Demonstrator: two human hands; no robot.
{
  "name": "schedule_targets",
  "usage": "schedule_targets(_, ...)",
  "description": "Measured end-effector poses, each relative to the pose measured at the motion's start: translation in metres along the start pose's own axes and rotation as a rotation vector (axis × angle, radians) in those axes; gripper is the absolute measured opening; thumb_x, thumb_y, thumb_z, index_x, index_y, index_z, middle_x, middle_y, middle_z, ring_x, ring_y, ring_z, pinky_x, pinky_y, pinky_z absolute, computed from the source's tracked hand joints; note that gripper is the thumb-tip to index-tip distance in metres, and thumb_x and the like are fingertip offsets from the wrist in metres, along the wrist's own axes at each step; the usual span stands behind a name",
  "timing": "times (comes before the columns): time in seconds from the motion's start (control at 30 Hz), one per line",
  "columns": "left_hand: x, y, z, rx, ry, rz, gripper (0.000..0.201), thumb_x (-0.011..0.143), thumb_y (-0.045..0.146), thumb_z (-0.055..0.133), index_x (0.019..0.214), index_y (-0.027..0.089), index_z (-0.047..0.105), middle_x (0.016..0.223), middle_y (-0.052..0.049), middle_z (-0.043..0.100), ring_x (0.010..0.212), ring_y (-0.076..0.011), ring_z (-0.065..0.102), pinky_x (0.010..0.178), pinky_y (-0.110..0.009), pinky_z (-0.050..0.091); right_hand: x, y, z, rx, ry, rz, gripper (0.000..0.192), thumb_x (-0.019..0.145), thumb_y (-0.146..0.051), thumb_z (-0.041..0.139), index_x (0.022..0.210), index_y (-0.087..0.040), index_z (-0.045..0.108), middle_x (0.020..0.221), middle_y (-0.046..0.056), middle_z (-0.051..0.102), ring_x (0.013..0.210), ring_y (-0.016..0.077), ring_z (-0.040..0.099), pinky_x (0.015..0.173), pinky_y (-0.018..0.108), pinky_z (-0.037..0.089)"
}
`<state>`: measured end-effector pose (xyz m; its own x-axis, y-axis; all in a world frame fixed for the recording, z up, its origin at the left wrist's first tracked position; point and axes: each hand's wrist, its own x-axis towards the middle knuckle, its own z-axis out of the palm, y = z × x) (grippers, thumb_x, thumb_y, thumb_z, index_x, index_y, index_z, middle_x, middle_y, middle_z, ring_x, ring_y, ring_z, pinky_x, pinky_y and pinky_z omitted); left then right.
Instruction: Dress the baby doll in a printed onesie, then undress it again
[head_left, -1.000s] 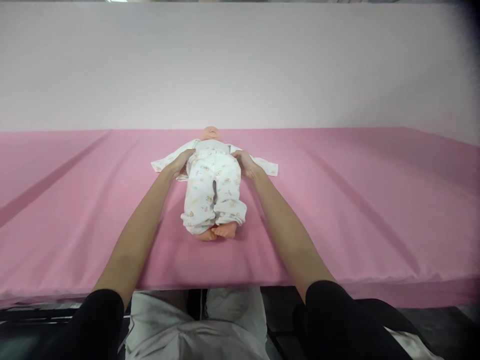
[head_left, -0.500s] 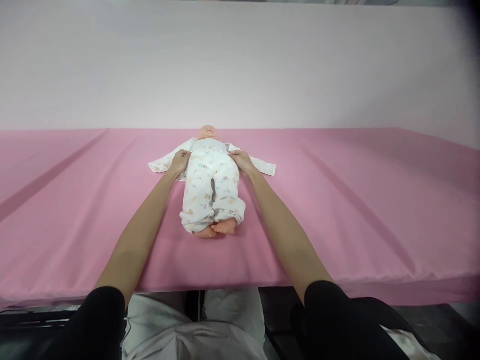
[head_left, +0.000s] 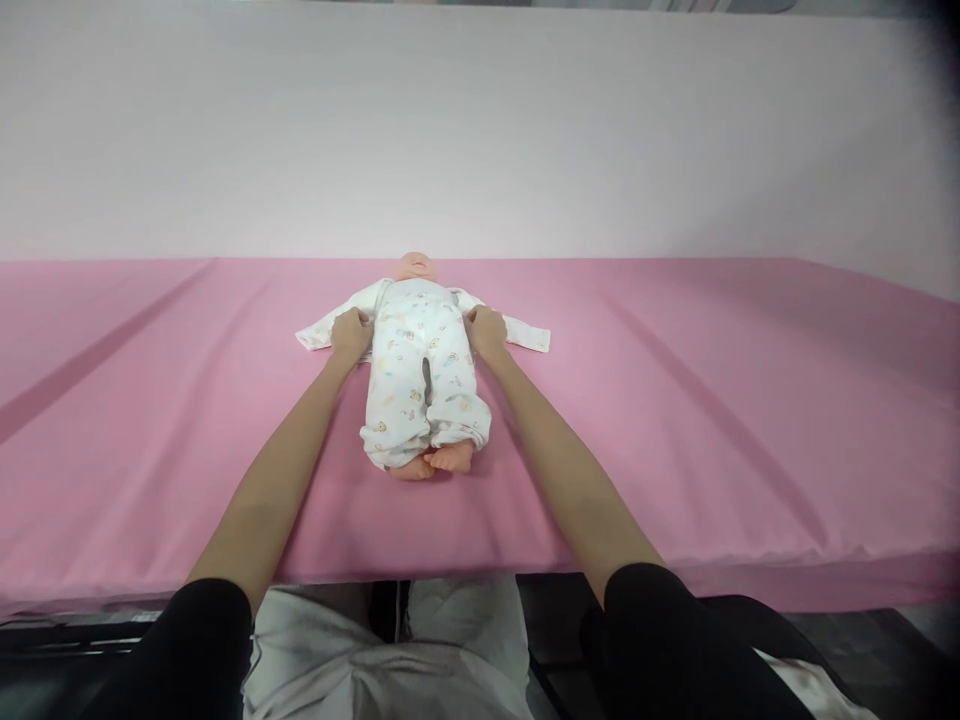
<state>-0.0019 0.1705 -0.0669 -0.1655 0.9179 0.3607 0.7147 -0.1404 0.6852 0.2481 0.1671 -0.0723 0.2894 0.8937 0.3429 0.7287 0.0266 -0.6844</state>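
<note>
Surface: pink mat (head_left: 675, 420), pale wall behind.
Doll (head_left: 417, 268): supine, feet toward the person.
Left hand (head_left: 351, 333): fist closed on printed pants (head_left: 420, 385) waistband.
Right hand (head_left: 486, 331): same grip opposite side, keeps pull even.

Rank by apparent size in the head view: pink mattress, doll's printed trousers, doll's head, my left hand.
1. pink mattress
2. printed trousers
3. left hand and doll's head look alike; the head is farther off and partly hidden, so unranked.
</note>
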Motion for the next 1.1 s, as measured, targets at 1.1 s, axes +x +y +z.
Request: schedule_targets(1.1, -0.047, 0.113, -0.047, -0.174, -0.644, 0.296, 0.044, 0.071, 0.024, 0.062, 0.113, 0.012, 0.061, 0.060, -0.001, 0.060, 0.051, -0.0142, 0.053, 0.055, -0.026, 0.042, -0.025, -0.099, -0.049, 0.508, -0.490, -0.135, 0.021, 0.072, -0.011, 0.058, 0.092, -0.013, 0.064, 0.077, 0.004, 0.063, 0.044, 0.0067, 0.046, 0.042, 0.020, 0.036)
